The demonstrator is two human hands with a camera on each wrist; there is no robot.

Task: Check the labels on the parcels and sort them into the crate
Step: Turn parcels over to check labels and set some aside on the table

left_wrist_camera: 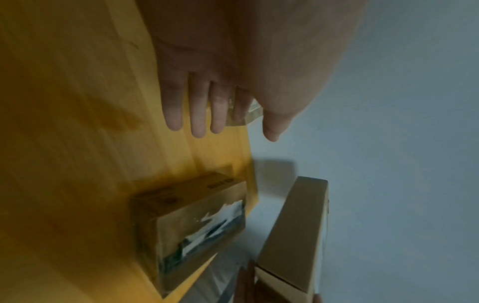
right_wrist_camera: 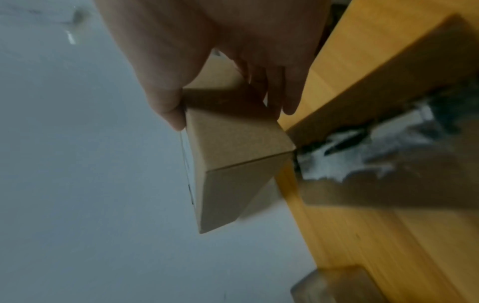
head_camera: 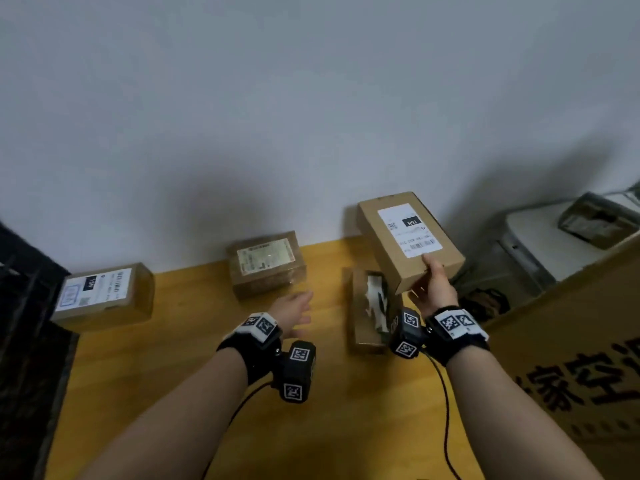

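My right hand (head_camera: 431, 284) grips the near end of a brown cardboard parcel (head_camera: 408, 237) and holds it tilted above the table, white label facing up; the thumb lies on top, fingers underneath. The right wrist view shows this parcel (right_wrist_camera: 233, 155) pinched between thumb and fingers. My left hand (head_camera: 294, 308) hovers over the yellow wooden table (head_camera: 173, 375) with fingers (left_wrist_camera: 199, 114) straight, holding nothing. Below the lifted parcel lies a parcel with a torn label (head_camera: 369, 308). A taped parcel (head_camera: 265, 263) stands by the wall, and a labelled parcel (head_camera: 104, 294) sits at the left.
A large printed cardboard box (head_camera: 581, 358) stands at the right edge. Behind it is a white surface (head_camera: 533, 233) carrying another small box (head_camera: 595, 220). A dark object (head_camera: 24, 323) borders the table's left side. The white wall runs along the table's far edge.
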